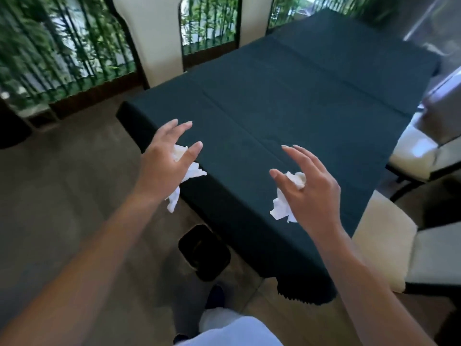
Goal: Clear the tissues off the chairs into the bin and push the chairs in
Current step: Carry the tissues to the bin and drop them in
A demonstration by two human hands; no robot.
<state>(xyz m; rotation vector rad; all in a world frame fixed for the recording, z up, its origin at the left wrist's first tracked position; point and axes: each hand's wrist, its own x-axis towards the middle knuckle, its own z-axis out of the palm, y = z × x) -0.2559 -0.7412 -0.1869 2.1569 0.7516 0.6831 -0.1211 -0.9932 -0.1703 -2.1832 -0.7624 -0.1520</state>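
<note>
My left hand (164,166) has a crumpled white tissue (193,172) tucked against its palm, thumb and forefingers spread; part of the tissue hangs below the wrist. My right hand (309,193) has a second crumpled tissue (282,208) under its palm, its visible fingers also spread. Both hands hover above the near edge of the table. A black bin (204,253) stands on the floor below and between them, beside the table's corner. Two cream-cushioned chairs stand at the right, one near (389,245) and one farther (414,151), both out from the table.
A long table under a dark green cloth (287,101) fills the middle. Bamboo-screened windows and a cream pillar (154,38) stand behind it. Tiled floor (62,183) spreads to the left. My leg and dark shoe (215,295) are just behind the bin.
</note>
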